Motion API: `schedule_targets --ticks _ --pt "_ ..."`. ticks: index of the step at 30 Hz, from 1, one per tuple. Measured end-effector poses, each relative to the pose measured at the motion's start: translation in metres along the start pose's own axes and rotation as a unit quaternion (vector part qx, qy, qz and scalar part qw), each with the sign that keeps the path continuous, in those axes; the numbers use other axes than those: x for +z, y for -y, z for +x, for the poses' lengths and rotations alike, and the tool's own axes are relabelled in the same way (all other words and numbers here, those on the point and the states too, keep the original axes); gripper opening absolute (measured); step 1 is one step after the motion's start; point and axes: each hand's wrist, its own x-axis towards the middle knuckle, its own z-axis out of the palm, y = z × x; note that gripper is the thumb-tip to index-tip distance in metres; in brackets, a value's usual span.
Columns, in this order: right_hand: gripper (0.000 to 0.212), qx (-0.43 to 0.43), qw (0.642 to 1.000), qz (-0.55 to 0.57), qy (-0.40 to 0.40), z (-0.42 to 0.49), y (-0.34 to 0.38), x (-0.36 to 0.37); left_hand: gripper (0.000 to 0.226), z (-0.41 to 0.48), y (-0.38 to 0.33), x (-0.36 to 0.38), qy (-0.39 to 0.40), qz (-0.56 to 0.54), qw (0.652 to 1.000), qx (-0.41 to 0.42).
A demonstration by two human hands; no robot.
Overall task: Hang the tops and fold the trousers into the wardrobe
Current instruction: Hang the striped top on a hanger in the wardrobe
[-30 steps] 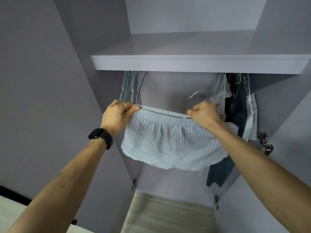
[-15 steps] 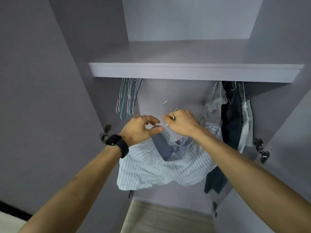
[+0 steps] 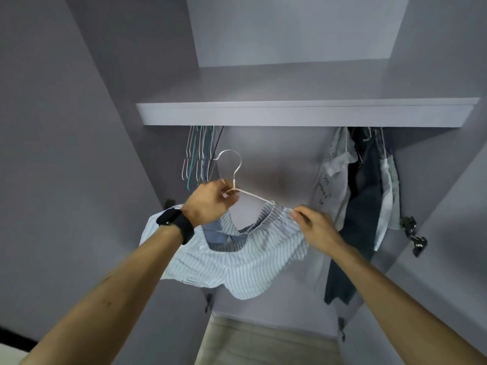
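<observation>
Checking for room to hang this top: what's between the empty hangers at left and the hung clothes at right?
Nothing hangs there: the head view shows bare back wall between the empty hangers and the hung clothes, plus the held hanger's hook.

Dim, flat, cool grey light from the camera side. The shelf (image 3: 303, 115) front edge is brightest, with deep shadow beneath it over the hanging clothes (image 3: 366, 193). Soft dark patch on the back panel (image 3: 276, 177). Wide-angle stretch slants the wardrobe side panels (image 3: 147, 75) and lengthens the forearms (image 3: 110, 285) toward the bottom corners. Fine detail is soft and smeared.
</observation>
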Motion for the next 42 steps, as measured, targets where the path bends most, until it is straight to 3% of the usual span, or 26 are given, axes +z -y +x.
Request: schedule_targets --ticks 5,9,11,14,17,23,28,32,36,40,42 --pt "0.014 0.033 0.994 0.095 -0.036 0.004 0.0 -0.003 0.033 0.002 0.005 0.011 0.001 0.053 0.997 0.048" --pt "0.018 0.071 0.984 0.159 -0.029 0.005 -0.016 -0.011 0.025 -0.009 0.009 0.027 0.05 0.031 0.998 0.039" --pt "0.018 0.116 0.977 0.174 -0.029 0.0 -0.03 -0.014 0.042 -0.013 0.012 0.028 0.046 0.024 0.998 0.017" --pt "0.016 0.121 0.988 0.072 -0.06 -0.011 -0.05 -0.019 0.047 -0.018 0.027 0.016 0.034 0.005 0.999 -0.007" --pt "0.012 0.092 0.992 0.048 -0.073 -0.01 -0.044 -0.007 0.046 -0.021 0.026 0.02 0.065 -0.001 0.998 -0.006" --pt "0.021 0.07 0.996 0.049 -0.015 0.005 -0.017 0.014 0.045 -0.021 0.017 0.048 0.098 0.018 0.995 0.02" --pt "0.031 0.031 0.998 -0.051 0.035 0.0 -0.02 0.019 0.043 -0.027 0.028 0.055 0.085 0.007 0.996 0.012" --pt "0.026 0.016 0.999 -0.009 0.029 -0.004 -0.006 0.031 0.044 -0.031 0.029 0.064 0.097 0.011 0.995 0.014" --pt "0.035 0.063 0.995 -0.026 0.076 -0.001 0.011 0.035 0.045 -0.032 0.024 0.07 0.096 0.005 0.995 0.016" --pt "0.025 0.103 0.978 -0.114 0.138 0.001 0.004 0.028 0.046 -0.036 0.027 0.068 0.12 0.003 0.993 0.003" --pt "0.028 0.104 0.984 -0.08 0.118 0.001 0.004 0.029 0.046 -0.039 0.025 0.071 0.153 0.018 0.988 0.001"
